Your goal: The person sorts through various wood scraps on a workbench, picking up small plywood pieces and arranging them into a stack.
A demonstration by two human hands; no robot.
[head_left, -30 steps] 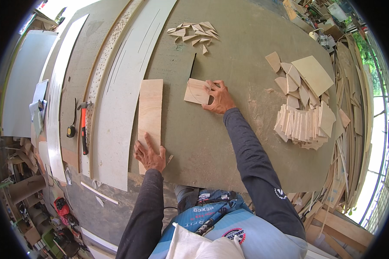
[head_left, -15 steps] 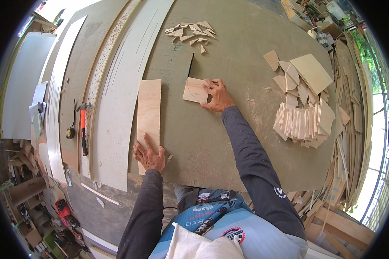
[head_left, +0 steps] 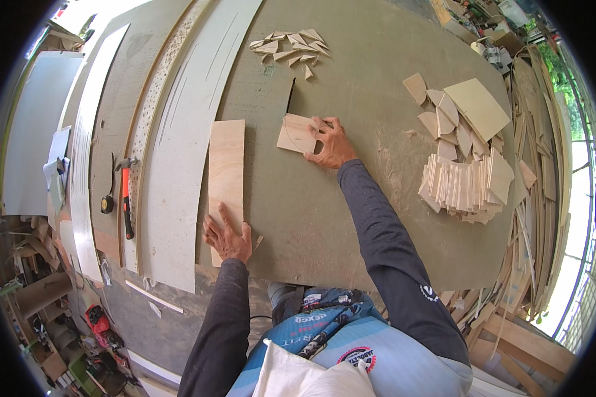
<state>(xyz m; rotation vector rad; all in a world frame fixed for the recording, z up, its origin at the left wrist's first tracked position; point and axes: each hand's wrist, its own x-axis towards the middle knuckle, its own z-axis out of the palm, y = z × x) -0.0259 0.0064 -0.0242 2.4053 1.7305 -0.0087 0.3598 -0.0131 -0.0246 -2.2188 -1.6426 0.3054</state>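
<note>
My right hand (head_left: 331, 143) grips the right edge of a small square plywood piece (head_left: 295, 133), thumb and fingers curled around that side. The piece lies on the large brown worktable (head_left: 304, 231) and carries a curved pencil line. Its far edge meets a thin black strip (head_left: 291, 96); whether this is a blade or a slot I cannot tell. My left hand (head_left: 228, 237) rests with fingers spread on the near end of a long plywood strip (head_left: 226, 159), left of the square piece.
Triangular offcuts (head_left: 290, 46) lie at the far side. To the right are a row of stacked plywood pieces (head_left: 462, 185), loose rounded pieces (head_left: 445, 119) and a square panel (head_left: 478, 108). Left lie a white board (head_left: 179, 172), a claw hammer (head_left: 127, 198) and a tape measure (head_left: 107, 204).
The whole view has shifted slightly. Both hands keep nearly the same places, the right still gripping the square plywood piece, the left still on the plywood strip.
</note>
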